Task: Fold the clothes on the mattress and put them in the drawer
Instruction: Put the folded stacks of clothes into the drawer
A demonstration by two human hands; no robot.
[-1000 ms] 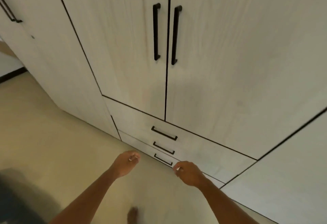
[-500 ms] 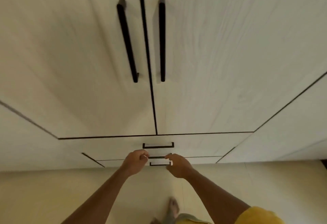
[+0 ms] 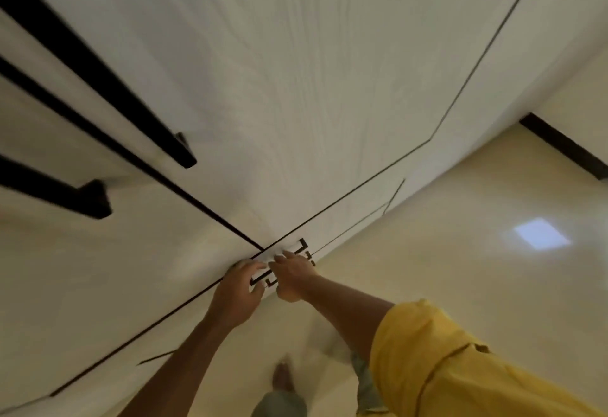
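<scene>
Head view is tilted and motion-blurred, looking down a pale wood-grain wardrobe (image 3: pixel 296 71) front. Both hands reach to the drawer (image 3: pixel 342 235) fronts at the wardrobe's base, where small black drawer handles (image 3: pixel 301 247) sit stacked close together. Left hand (image 3: pixel 238 294) is at the left end of the handles, fingers curled toward a handle bar; whether it actually grips the bar is unclear through the blur. Right hand (image 3: pixel 291 273) lies over the middle of the handles, fingers bent down across them, covering most of the bars; grip cannot be confirmed either. The two hands are just beside each other, nearly touching. Drawers appear closed, fronts flush with the cabinet face. No clothes or mattress in frame.

Two long black door handles (image 3: pixel 98 94) run diagonally across the upper left, either side of the dark seam between the wardrobe doors. A yellow sleeve (image 3: pixel 460 360) covers the right upper arm at bottom right. A bare foot (image 3: pixel 283 377) stands on the glossy cream floor (image 3: pixel 460 219) below the hands. A bright square reflection (image 3: pixel 541 234) shows on the floor at right, and a dark skirting strip (image 3: pixel 566 146) sits at far right.
</scene>
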